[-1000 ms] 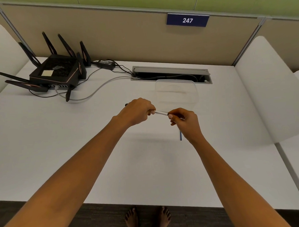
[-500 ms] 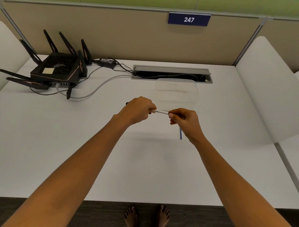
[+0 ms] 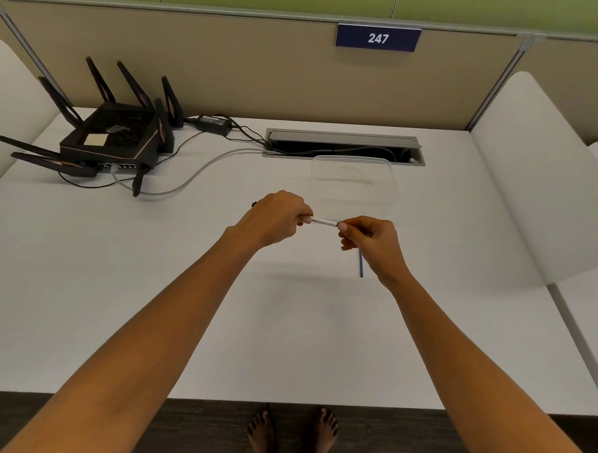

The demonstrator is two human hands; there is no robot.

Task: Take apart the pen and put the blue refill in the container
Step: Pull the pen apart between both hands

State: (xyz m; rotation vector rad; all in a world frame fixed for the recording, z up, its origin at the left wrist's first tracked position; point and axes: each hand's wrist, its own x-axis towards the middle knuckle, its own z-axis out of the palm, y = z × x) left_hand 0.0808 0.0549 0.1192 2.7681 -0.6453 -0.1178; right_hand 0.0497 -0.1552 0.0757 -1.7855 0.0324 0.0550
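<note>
A thin white pen (image 3: 324,221) hangs level above the white desk, held at both ends. My left hand (image 3: 276,217) is closed around its left part, and a dark end pokes out behind the knuckles. My right hand (image 3: 372,240) pinches the right end, where a small dark tip shows. A blue refill (image 3: 361,266) points toward me from under my right hand; I cannot tell whether the hand holds it or it lies on the desk. The clear plastic container (image 3: 389,174) stands just beyond my hands with nothing in it.
A black router (image 3: 115,138) with several antennas sits at the back left, with cables (image 3: 192,171) running to a cable slot (image 3: 341,139) behind the container. A beige partition closes the back. White curved dividers (image 3: 528,182) flank the desk.
</note>
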